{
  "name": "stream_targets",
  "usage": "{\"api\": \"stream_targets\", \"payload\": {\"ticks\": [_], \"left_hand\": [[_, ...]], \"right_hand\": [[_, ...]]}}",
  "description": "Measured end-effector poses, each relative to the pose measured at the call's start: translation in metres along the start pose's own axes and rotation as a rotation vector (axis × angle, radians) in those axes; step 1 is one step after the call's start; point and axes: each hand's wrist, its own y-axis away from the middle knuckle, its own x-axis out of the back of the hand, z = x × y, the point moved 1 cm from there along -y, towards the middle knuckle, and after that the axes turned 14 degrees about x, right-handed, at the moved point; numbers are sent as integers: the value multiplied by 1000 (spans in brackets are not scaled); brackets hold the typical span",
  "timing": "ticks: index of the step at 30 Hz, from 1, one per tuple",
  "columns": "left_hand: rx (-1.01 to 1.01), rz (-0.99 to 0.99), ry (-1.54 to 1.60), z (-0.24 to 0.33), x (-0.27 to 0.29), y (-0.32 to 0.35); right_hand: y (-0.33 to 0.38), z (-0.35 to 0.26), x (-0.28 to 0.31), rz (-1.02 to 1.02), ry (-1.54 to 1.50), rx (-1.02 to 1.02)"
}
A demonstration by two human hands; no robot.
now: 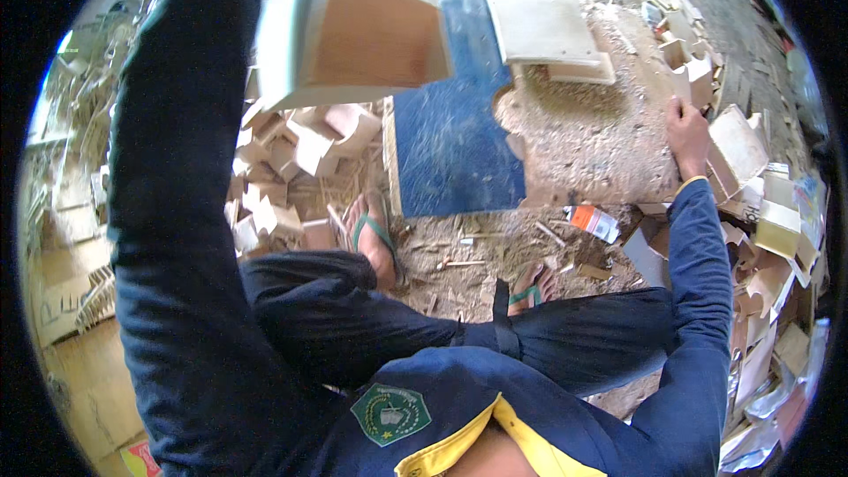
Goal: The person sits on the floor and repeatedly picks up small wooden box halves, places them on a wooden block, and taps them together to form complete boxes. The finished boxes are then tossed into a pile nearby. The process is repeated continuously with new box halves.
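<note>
A wooden box-like piece [380, 31] with pale edges and a reddish-brown face hangs, blurred, at the upper left. My left arm rises along the left side to the top edge, and my left hand is out of the picture. At the right edge of the dusty work board [574, 163], my right hand [689, 137] is closed, its fingers curled just below a pale wood piece [682, 84]. What those fingers grip cannot be made out. Another flat wooden piece [543, 26] with a block under its near edge lies on the board's far part, beside a blue panel [450, 141].
Curved wood offcuts [309, 141] are heaped left of the blue panel. More offcuts [738, 150] pile up at the right. An orange and white container [594, 223] lies on the sawdust near my sandalled feet [375, 238]. Sawdust covers much of the board.
</note>
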Motion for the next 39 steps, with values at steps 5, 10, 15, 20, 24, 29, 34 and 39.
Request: {"api": "stream_targets", "payload": {"ticks": [5, 10, 15, 20, 24, 29, 34, 39], "left_hand": [[31, -47, -12, 32, -60, -12], [36, 39, 78, 35, -78, -5], [-110, 333, 624, 57, -98, 41], [37, 505, 1141, 143, -120, 63], [233, 583, 1377, 157, -111, 20], [325, 882, 926, 160, -104, -13], [364, 870, 918, 163, -101, -23], [436, 889, 825, 166, -97, -31]], "right_hand": [[0, 5, -1, -28, -32, -22], [0, 7, 0, -61, -8, -28], [1, 8, -1, -74, -62, -41], [0, 1, 3, -30, -86, -19], [2, -6, 8, -24, -93, -41], [5, -9, 10, -11, -105, -20], [8, -10, 10, -18, -68, -12], [9, -10, 13, -78, -42, -46]]}}
